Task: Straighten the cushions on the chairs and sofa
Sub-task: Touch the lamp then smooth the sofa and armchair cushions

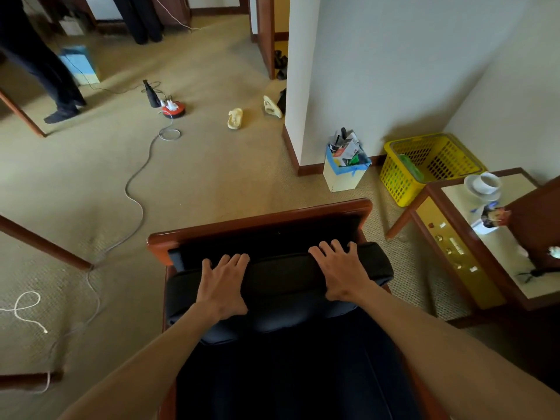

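on chair [260, 221]: cushion [281, 286] long axis left-right, both hands pressing flat.

Looks like a hotel rm / lived-in bedroom: beige carpet [212, 183], wood-framed armchair [260, 219] near, bedside desk w/ switch panel [451, 247] right, cup [488, 181] on it, slippers [235, 118] far, yellow basket [394, 177].
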